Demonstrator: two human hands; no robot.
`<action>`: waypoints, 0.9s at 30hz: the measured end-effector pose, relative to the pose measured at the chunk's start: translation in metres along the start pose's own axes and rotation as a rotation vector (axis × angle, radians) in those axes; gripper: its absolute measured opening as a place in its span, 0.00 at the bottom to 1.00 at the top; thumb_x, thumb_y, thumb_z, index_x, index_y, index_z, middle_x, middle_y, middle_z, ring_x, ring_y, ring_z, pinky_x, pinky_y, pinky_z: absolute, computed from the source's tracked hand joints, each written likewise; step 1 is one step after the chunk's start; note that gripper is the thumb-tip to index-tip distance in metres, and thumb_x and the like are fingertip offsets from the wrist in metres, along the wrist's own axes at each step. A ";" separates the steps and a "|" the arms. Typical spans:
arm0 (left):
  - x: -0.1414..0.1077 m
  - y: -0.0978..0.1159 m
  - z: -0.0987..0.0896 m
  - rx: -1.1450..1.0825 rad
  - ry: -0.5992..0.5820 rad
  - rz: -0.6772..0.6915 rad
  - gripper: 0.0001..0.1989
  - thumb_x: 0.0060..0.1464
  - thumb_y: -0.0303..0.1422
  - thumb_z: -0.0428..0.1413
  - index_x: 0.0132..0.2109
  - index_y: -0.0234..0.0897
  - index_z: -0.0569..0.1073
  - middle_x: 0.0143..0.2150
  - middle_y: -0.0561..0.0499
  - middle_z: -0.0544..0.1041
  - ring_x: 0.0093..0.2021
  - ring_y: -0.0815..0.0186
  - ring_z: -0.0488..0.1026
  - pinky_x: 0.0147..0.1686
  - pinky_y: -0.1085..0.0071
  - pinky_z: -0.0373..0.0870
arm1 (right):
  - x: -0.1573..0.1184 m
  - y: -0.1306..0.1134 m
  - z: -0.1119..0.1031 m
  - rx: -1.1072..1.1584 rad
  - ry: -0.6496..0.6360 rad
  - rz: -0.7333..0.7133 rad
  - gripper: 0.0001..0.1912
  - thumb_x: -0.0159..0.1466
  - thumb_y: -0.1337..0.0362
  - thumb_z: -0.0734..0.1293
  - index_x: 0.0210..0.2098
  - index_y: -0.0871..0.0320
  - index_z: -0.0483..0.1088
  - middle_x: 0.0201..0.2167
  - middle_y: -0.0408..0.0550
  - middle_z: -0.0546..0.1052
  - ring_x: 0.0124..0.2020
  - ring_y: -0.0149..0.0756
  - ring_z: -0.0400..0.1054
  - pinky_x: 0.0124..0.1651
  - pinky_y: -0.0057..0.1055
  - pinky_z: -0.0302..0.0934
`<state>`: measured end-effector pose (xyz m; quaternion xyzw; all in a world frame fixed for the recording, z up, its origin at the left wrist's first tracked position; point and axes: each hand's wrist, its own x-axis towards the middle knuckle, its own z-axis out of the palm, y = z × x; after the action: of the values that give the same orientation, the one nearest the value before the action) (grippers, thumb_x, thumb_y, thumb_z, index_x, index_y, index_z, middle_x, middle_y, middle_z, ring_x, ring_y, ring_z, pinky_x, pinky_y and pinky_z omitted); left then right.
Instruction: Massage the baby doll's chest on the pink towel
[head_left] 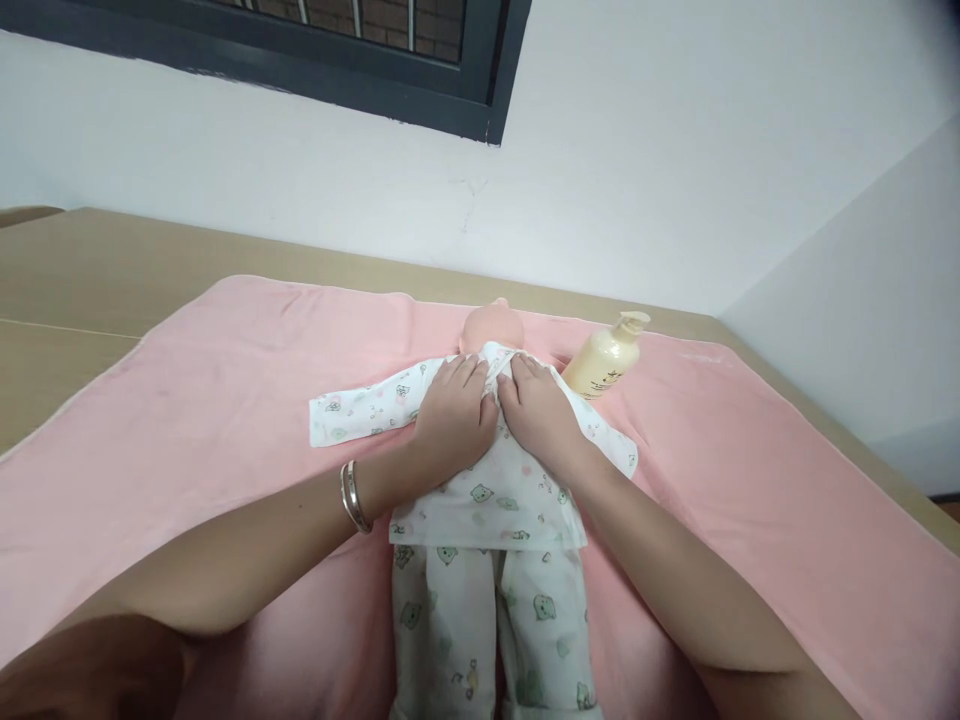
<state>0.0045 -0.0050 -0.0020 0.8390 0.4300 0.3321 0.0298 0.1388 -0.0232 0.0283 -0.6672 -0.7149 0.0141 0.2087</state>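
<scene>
A baby doll (491,328) lies on its back, its head toward the wall. It is dressed in a white printed long-sleeved top (487,505) and matching trousers (461,630). My left hand (454,415) rests flat on the left side of the top's chest, near the neckline. On the right side of the chest lies my right hand (544,415), also flat. Both thumbs point inward and nearly meet at the middle. The doll's sleeves stretch out to either side, and its hands do not show.
A pale yellow pump bottle (606,355) leans beside the doll's right-hand sleeve. Under everything spreads a pink blanket (750,480) over a wooden table (75,270). Behind stands a white wall (622,170) with a dark-framed window (420,90).
</scene>
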 end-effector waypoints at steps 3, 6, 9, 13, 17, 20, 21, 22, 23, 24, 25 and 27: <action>0.001 0.000 0.000 -0.072 -0.041 -0.100 0.25 0.59 0.30 0.43 0.60 0.25 0.67 0.64 0.35 0.68 0.66 0.50 0.62 0.68 0.45 0.55 | -0.002 0.003 0.004 0.099 0.058 -0.005 0.19 0.68 0.63 0.52 0.48 0.62 0.70 0.53 0.60 0.74 0.55 0.49 0.65 0.60 0.46 0.55; 0.002 0.001 -0.002 -0.173 -0.100 -0.215 0.27 0.58 0.30 0.44 0.64 0.26 0.63 0.68 0.38 0.63 0.70 0.51 0.55 0.70 0.44 0.47 | -0.004 0.006 0.007 0.189 0.094 -0.009 0.20 0.67 0.63 0.53 0.52 0.60 0.69 0.57 0.57 0.73 0.60 0.48 0.63 0.64 0.49 0.52; 0.004 0.000 -0.003 -0.220 -0.124 -0.271 0.28 0.58 0.32 0.44 0.65 0.28 0.63 0.69 0.40 0.62 0.72 0.51 0.52 0.71 0.45 0.42 | -0.004 0.004 0.007 0.174 0.040 0.010 0.24 0.67 0.64 0.53 0.59 0.65 0.65 0.63 0.61 0.66 0.66 0.51 0.55 0.68 0.54 0.46; 0.010 -0.007 -0.004 -0.242 -0.117 -0.279 0.27 0.58 0.33 0.46 0.63 0.31 0.65 0.67 0.42 0.64 0.69 0.54 0.57 0.71 0.52 0.48 | -0.014 -0.007 0.002 0.055 -0.049 0.010 0.29 0.68 0.65 0.50 0.65 0.71 0.57 0.67 0.66 0.60 0.70 0.55 0.50 0.67 0.59 0.47; 0.016 -0.017 -0.003 -0.265 -0.103 -0.263 0.22 0.59 0.35 0.46 0.58 0.37 0.69 0.62 0.47 0.71 0.64 0.57 0.64 0.67 0.52 0.56 | -0.031 -0.018 0.000 -0.049 -0.041 -0.044 0.29 0.67 0.68 0.51 0.66 0.71 0.57 0.67 0.67 0.59 0.70 0.58 0.49 0.68 0.58 0.48; 0.014 -0.014 -0.002 -0.195 -0.076 -0.231 0.22 0.61 0.34 0.44 0.58 0.35 0.69 0.62 0.45 0.71 0.63 0.56 0.65 0.66 0.52 0.58 | -0.030 -0.017 -0.002 -0.033 -0.021 -0.054 0.27 0.66 0.70 0.52 0.64 0.69 0.61 0.65 0.66 0.63 0.69 0.55 0.52 0.68 0.54 0.49; 0.012 -0.011 -0.002 -0.153 -0.070 -0.210 0.22 0.61 0.33 0.44 0.59 0.33 0.69 0.62 0.43 0.71 0.63 0.55 0.65 0.66 0.53 0.59 | -0.025 -0.014 -0.003 -0.006 -0.019 -0.045 0.26 0.67 0.69 0.52 0.62 0.68 0.63 0.64 0.65 0.65 0.68 0.54 0.55 0.68 0.51 0.51; 0.009 -0.007 -0.003 -0.106 -0.067 -0.187 0.22 0.61 0.33 0.43 0.59 0.30 0.69 0.62 0.41 0.71 0.63 0.54 0.65 0.66 0.53 0.59 | -0.020 -0.011 -0.004 0.023 -0.020 -0.030 0.25 0.67 0.68 0.52 0.60 0.67 0.65 0.62 0.64 0.68 0.65 0.52 0.58 0.66 0.48 0.54; 0.006 -0.003 -0.003 -0.060 -0.066 -0.163 0.23 0.62 0.32 0.43 0.59 0.28 0.69 0.62 0.39 0.70 0.64 0.53 0.64 0.66 0.53 0.58 | -0.013 -0.007 -0.006 0.049 -0.022 -0.013 0.23 0.68 0.67 0.52 0.56 0.67 0.68 0.58 0.63 0.71 0.63 0.51 0.62 0.64 0.46 0.57; 0.004 0.000 -0.004 -0.021 -0.065 -0.140 0.23 0.62 0.31 0.43 0.59 0.27 0.69 0.62 0.38 0.69 0.64 0.51 0.64 0.66 0.52 0.58 | -0.007 -0.004 -0.008 0.064 -0.025 0.006 0.21 0.68 0.66 0.52 0.53 0.66 0.69 0.55 0.63 0.73 0.59 0.51 0.65 0.62 0.45 0.59; 0.002 0.003 -0.005 0.004 -0.067 -0.119 0.23 0.62 0.31 0.43 0.59 0.27 0.70 0.62 0.37 0.69 0.64 0.51 0.63 0.66 0.52 0.57 | -0.002 -0.001 -0.009 0.064 -0.028 0.023 0.20 0.68 0.65 0.53 0.50 0.66 0.70 0.52 0.63 0.75 0.57 0.51 0.67 0.59 0.44 0.60; 0.001 0.005 -0.007 0.014 -0.078 -0.093 0.22 0.61 0.30 0.43 0.58 0.28 0.71 0.62 0.38 0.70 0.64 0.51 0.64 0.66 0.53 0.59 | 0.003 0.002 -0.011 0.032 -0.040 0.038 0.19 0.69 0.65 0.52 0.47 0.66 0.70 0.50 0.63 0.76 0.54 0.51 0.68 0.58 0.44 0.60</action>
<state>0.0044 -0.0092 0.0063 0.8305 0.4693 0.2946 0.0562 0.1438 -0.0233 0.0385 -0.6768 -0.7058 0.0429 0.2049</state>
